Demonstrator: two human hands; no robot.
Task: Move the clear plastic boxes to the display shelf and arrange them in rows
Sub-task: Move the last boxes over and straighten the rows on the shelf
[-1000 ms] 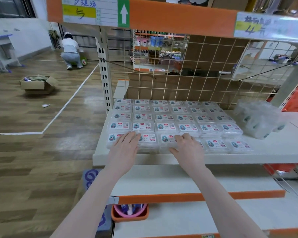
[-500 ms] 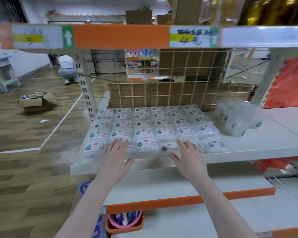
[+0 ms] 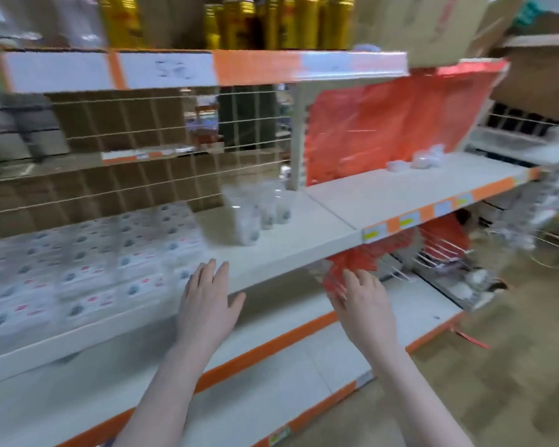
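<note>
Rows of flat clear plastic boxes with printed labels (image 3: 88, 272) fill left half of white display shelf (image 3: 304, 243), reaching front edge; view blurred. Left hand (image 3: 207, 304) flat, fingers spread, empty, at front edge beside last box column. Clear bag of loose boxes (image 3: 255, 214) mid-shelf toward back wire grid. Right hand (image 3: 362, 304) spread, empty, below shelf edge. Likely next: lift bag with both hands, set boxes square against last column. Bare shelf right of bag gives working room.

A wire grid back panel (image 3: 175, 150) with brown cardboard (image 3: 117, 124) behind it stands beyond the hands. Above them sit yellow bottles (image 3: 271, 24); a red plastic sheet (image 3: 400, 124) hangs up right. Brownish floor (image 3: 513, 366) lies right.
</note>
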